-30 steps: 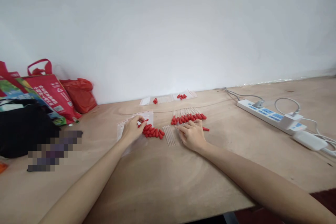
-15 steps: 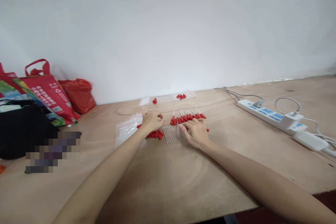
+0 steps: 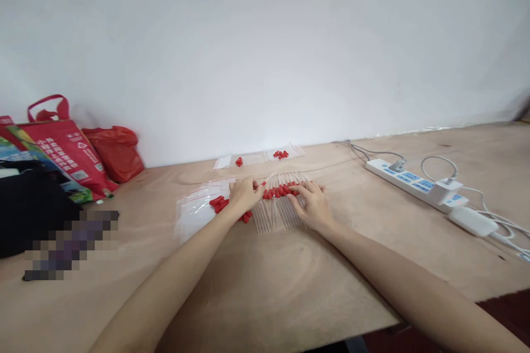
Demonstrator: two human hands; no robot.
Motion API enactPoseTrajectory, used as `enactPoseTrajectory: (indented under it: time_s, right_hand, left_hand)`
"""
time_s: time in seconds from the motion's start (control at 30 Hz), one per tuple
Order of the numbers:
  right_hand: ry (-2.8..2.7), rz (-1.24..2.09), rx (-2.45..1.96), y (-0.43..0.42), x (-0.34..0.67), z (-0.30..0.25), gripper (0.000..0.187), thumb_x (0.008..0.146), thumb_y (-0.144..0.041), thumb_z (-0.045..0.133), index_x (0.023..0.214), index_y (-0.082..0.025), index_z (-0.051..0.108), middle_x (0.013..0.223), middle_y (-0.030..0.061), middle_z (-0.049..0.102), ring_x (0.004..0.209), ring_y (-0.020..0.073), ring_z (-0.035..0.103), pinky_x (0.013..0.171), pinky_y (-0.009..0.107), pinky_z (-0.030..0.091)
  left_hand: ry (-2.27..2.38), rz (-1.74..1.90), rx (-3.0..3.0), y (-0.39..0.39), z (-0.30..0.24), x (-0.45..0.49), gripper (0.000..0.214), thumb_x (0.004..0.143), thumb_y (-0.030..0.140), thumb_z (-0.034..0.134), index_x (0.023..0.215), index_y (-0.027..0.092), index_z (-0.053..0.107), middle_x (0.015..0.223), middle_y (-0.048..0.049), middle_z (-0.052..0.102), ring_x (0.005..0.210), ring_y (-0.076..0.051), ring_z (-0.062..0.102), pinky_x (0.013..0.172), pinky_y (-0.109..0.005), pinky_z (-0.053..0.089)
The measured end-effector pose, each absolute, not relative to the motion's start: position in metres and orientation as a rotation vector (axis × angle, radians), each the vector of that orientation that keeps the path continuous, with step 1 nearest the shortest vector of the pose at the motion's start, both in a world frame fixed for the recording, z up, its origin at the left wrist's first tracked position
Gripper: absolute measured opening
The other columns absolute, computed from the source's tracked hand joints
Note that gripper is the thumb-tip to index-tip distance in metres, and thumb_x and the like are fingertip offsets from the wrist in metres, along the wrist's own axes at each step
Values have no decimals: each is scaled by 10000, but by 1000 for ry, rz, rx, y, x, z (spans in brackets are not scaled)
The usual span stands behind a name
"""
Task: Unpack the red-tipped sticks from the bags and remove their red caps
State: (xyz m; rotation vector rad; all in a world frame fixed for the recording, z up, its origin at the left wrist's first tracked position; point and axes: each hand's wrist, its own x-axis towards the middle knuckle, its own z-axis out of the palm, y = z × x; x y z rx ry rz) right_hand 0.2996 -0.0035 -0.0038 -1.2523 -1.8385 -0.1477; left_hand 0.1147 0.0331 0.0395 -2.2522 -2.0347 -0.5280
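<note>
I can't tell whether my bent-fingered left grip point(image 3: 243, 194) or loosely curved right grip point(image 3: 315, 207) has hold of anything; between them, partly hidden, run smooth red bulbs point(image 3: 280, 191) and slim transparent tubes point(image 3: 265, 217).

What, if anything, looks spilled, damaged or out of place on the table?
Among the red-tipped droppers, nothing looks spilled or damaged. The one oddity is a pixelated patch on the table at left, near the black bag: its blocky squares hide whatever lies there.

Clear tubes point(image 3: 265, 219) in rows, some red-tipped, red bulbs point(image 3: 217, 202) heaped
</note>
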Motion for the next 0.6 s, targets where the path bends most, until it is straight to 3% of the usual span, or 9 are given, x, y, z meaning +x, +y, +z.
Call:
enactPoseTrajectory:
  time_s: [0.1, 0.2, 0.33, 0.43, 0.6]
  right_hand:
    - [-1932, -229, -1130, -7, 297, -4, 341, 805, -366, 475, 1094, -200, 553, 1083, 93, 547, 975, 203, 468, 813, 341, 269]
    - [-2089, -289, -1002, -13, 292, -4, 370, 813, -395, 471, 1143, -236, 525, 1164, 80, 517, 1038, 215, 429, 888, 387, 219]
    - [-2237, -244, -860, -19, 285, -7, 223, 849, -348, 440, 961, -287, 622, 912, 11, 633, 933, 169, 474, 914, 402, 164]
    - [-2275, -227, -822, -21, 282, -10, 217, 851, -319, 440, 924, -266, 637, 695, -6, 623, 805, 151, 479, 895, 399, 173]
    - [-2291, -226, -799, -24, 280, -12, 215, 846, -302, 444, 904, -242, 642, 659, -3, 603, 732, 142, 446, 865, 386, 189]
  left_hand:
    - [-1761, -631, -2366, -1, 33, 93, 163, 797, 310, 428, 804, 193, 542, 847, -26, 638, 834, -191, 554, 798, -346, 304]
    - [-1433, -758, -2453, -30, 20, 74, 147, 819, 279, 422, 770, 189, 526, 791, -21, 633, 781, -174, 558, 788, -348, 297]
    - [-1262, -876, -2443, -47, 7, 64, 118, 825, 251, 439, 763, 190, 519, 780, -16, 638, 750, -151, 563, 781, -335, 297]
    - [-1216, -890, -2451, -48, 5, 66, 119, 826, 242, 441, 761, 184, 521, 773, -14, 633, 741, -146, 557, 764, -327, 302]
    - [-1176, -872, -2488, -45, 5, 67, 136, 824, 272, 468, 848, 198, 580, 777, -10, 629, 746, -148, 536, 754, -327, 297]
